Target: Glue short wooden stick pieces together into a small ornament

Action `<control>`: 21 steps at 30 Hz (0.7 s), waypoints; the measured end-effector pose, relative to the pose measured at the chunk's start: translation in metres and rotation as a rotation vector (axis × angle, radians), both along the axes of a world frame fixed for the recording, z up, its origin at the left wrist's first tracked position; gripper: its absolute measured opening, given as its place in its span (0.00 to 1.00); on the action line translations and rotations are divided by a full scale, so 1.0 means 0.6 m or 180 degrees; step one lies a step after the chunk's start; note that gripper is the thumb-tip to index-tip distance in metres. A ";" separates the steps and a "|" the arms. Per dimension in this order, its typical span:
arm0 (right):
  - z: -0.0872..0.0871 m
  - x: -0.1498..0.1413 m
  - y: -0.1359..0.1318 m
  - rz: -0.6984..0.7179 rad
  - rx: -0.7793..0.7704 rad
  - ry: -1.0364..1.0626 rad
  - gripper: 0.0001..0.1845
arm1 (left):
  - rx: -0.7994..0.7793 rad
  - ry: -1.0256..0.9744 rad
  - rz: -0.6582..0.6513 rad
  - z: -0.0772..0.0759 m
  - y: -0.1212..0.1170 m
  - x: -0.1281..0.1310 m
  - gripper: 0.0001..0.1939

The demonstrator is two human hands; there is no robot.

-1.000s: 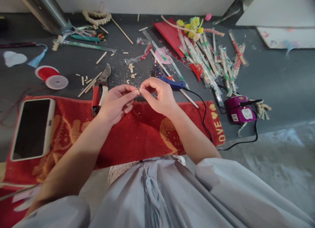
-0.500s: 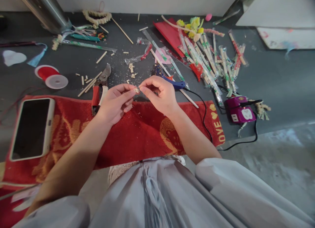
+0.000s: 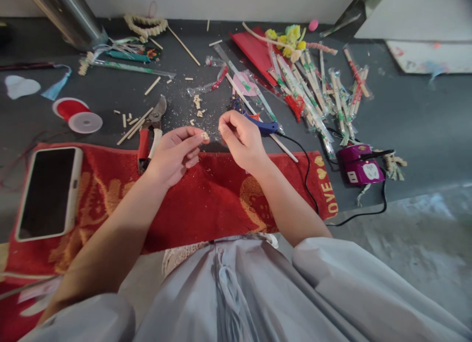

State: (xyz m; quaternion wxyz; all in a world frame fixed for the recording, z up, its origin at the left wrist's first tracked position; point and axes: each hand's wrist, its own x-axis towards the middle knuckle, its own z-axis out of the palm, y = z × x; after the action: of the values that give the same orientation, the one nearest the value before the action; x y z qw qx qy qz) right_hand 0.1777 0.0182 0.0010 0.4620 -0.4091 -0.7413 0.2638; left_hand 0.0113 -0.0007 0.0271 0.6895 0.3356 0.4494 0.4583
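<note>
Between the thumb and index finger of my left hand [image 3: 177, 152] is a small cluster of pale wooden pieces [image 3: 205, 136]. My right hand [image 3: 241, 139] is a short way to its right, thumb and fingertips pinched together; whatever may be in that pinch is too small to make out. Just behind my right hand lies a blue glue gun [image 3: 263, 125] with a black cord. A pair of pruning shears [image 3: 150, 133] with red and white grips rests to the left of my left hand. More small cut wooden pieces [image 3: 197, 102] lie beyond my fingertips among crumbs.
A red towel [image 3: 214, 199] covers the table's front edge, with a phone [image 3: 49, 194] on its left end. Red thread spools [image 3: 76, 114] stand behind the phone. Wrapped chopsticks [image 3: 302, 91] pile up at the right, near a purple power socket [image 3: 360, 164]. Cut sticks [image 3: 135, 126] lie by the shears.
My right hand has drawn away to the right from the small wooden cluster, opening a gap between the hands. My left hand stays in place, still pinching the cluster.
</note>
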 end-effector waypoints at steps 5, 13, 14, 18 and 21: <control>0.000 0.005 0.004 -0.0207 -0.0195 -0.0034 0.16 | -0.0071 -0.0351 -0.0058 -0.003 0.004 -0.005 0.04; 0.008 0.003 -0.002 -0.0257 0.0157 -0.0270 0.06 | 0.0459 0.0170 0.0190 -0.016 0.005 -0.003 0.09; 0.009 0.002 -0.003 -0.0145 0.0160 -0.0258 0.06 | 0.0668 0.0392 0.0281 -0.019 0.005 -0.003 0.10; 0.011 0.001 -0.006 0.0206 0.0222 -0.0175 0.03 | 0.1632 0.1521 0.0442 -0.025 0.000 -0.007 0.11; 0.010 0.001 -0.005 0.0290 0.0326 -0.0168 0.06 | 0.2158 0.2111 0.0445 -0.028 -0.004 -0.009 0.12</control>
State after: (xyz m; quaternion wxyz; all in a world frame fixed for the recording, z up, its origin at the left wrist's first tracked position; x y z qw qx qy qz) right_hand 0.1783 0.0150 0.0072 0.4501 -0.3576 -0.7836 0.2354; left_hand 0.0057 -0.0033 0.0101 0.3281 0.6387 0.4917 0.4926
